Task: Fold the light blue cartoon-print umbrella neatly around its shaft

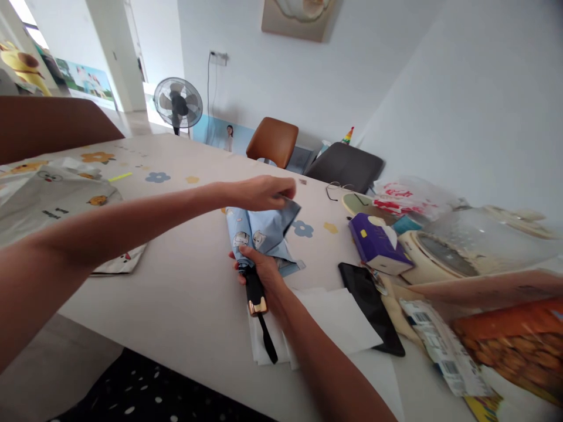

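Note:
A folded light-blue umbrella [257, 231] with small cartoon prints lies on the table near its middle, its black handle with a gold band and a black wrist strap pointing toward me. My right hand [259, 268] is wrapped round the umbrella just above the handle. My left hand [264, 192] reaches across from the left and pinches the blue fabric at the umbrella's far end. White sheets of paper [334, 319] lie under and beside the handle.
A black phone [369, 305], a purple tissue box [378, 243], a glass-lidded pot [475, 246], snack packets [519, 343] and plastic bags crowd the table's right side. A printed bag [57, 199] lies at left. Glasses [336, 189], two chairs and a standing fan [178, 105] are beyond.

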Tool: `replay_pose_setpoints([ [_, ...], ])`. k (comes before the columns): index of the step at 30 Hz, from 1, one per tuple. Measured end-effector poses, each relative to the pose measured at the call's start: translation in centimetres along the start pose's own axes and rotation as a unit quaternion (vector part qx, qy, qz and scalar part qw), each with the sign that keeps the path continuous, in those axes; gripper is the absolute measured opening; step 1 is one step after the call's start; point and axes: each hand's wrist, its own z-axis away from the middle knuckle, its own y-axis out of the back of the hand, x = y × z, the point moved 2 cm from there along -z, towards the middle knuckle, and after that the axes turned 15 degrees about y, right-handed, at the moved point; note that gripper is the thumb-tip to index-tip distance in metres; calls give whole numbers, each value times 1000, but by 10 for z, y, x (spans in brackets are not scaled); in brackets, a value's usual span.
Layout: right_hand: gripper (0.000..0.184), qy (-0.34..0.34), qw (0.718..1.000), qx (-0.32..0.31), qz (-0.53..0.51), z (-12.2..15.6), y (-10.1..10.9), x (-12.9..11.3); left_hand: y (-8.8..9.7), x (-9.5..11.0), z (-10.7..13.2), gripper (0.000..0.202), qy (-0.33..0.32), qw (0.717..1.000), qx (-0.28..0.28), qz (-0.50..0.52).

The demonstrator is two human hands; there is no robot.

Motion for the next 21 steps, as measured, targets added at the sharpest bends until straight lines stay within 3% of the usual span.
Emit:
replay_pose_setpoints([
  [5,24,-8,1000,-10,-10,-3,0,1,21,-39,65,31,4,997,-15,-72],
  [10,23,0,1000,-24,-5,1,-2,-5,5,-84,112,21,73,997,-23,-28],
  [14,20,5,998,-49,-27,3,-2,-8,-13,-107,125,19,130,991,-34,15],
  [21,28,-9,993,-69,-100,-1,1,-8,-29,-108,123,27,107,992,-58,21],
])
